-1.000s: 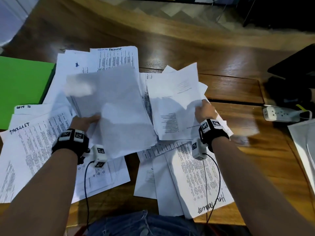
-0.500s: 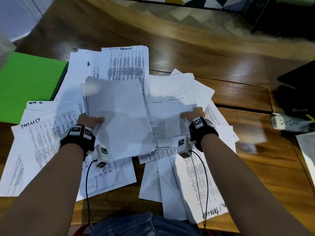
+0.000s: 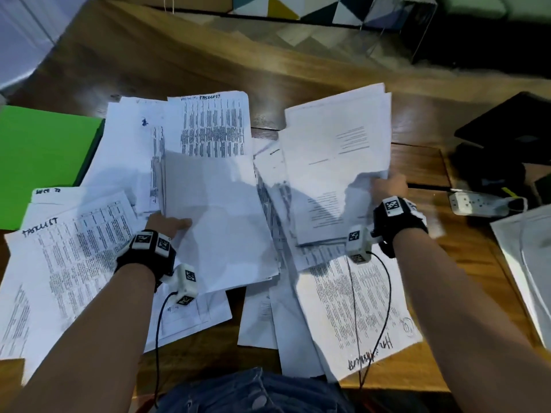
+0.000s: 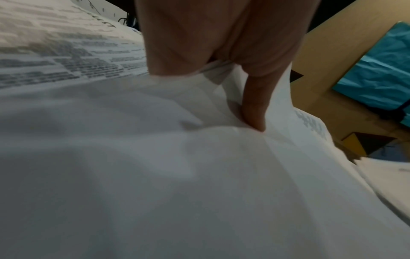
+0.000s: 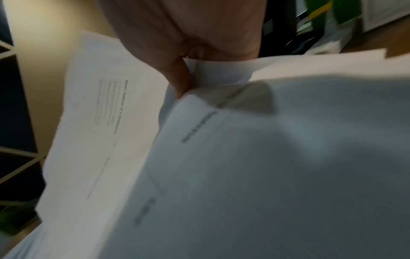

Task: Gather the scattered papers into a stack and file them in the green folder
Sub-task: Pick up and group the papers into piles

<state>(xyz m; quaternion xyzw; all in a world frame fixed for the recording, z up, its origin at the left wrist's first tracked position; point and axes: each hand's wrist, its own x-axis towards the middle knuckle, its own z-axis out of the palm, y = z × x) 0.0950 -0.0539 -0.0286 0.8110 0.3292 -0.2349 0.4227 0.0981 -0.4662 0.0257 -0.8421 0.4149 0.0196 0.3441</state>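
Many printed white sheets (image 3: 214, 123) lie scattered over the wooden table (image 3: 417, 162). My left hand (image 3: 167, 223) grips the near left edge of a sheaf of blank-faced papers (image 3: 217, 216) at the middle; in the left wrist view my thumb (image 4: 255, 105) presses on top of this sheaf (image 4: 155, 175). My right hand (image 3: 390, 186) pinches a second bundle of papers (image 3: 337, 162) by its right edge and holds it raised above the pile; the right wrist view shows that bundle (image 5: 266, 166) in the grip. The green folder (image 3: 41, 162) lies shut at the far left.
A white power strip (image 3: 477, 202) and dark objects (image 3: 507, 135) sit at the table's right. Another white sheet (image 3: 530, 263) lies at the right edge. More printed pages (image 3: 351, 308) reach the near table edge by my lap.
My right hand has lifted its bundle and carried it right, away from the left sheaf. The left hand keeps its grip on its sheaf, which has sunk lower.
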